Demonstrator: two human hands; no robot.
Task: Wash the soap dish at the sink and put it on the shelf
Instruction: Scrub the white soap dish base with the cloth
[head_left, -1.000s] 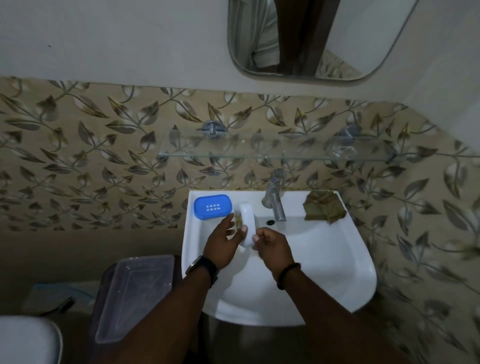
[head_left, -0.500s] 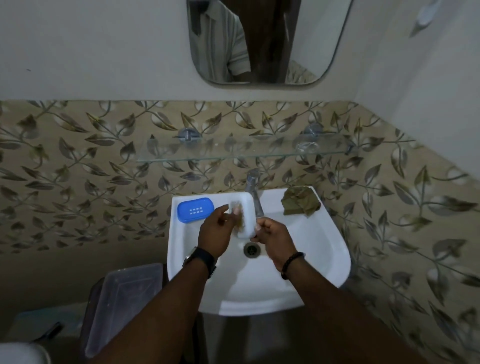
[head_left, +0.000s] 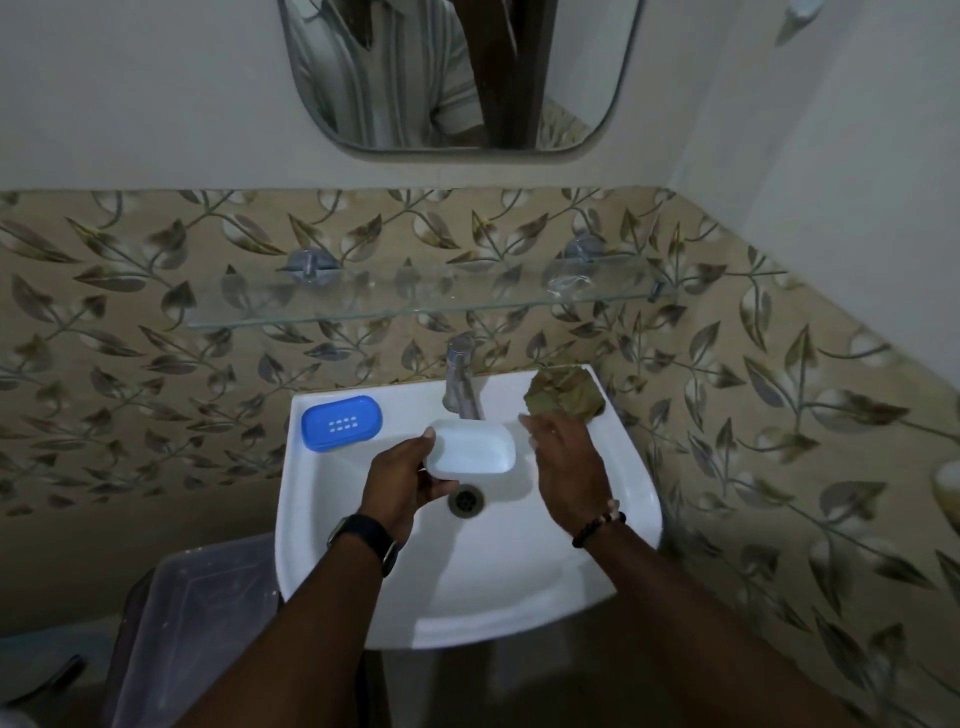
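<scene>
Bin: a translucent lidded container (head_left: 197, 618) stood on the floor at the lower left, beside the sink.
Blue tray: a blue perforated soap tray (head_left: 342, 422) lay on the sink's back-left ledge.
Left hand: the left hand (head_left: 402, 480) gripped the white soap dish (head_left: 470, 449) by its left end — thumb on the rim, fingers curled beneath.
Soap dish: it was held hollow side up over the basin, just in front of the tap (head_left: 460, 376) and above the drain (head_left: 466, 500).
Sink: the white sink (head_left: 467, 587) sat against the leaf-patterned tiles.
Shelf: a glass shelf (head_left: 415, 301) ran above the tap, below the mirror (head_left: 447, 78).
Right hand: the right hand (head_left: 569, 465) was loose and spread, holding nothing — just right of the dish.
Cloth: a brownish crumpled cloth (head_left: 563, 396) sat on the back-right ledge, by the right fingertips; contact could not be told.
</scene>
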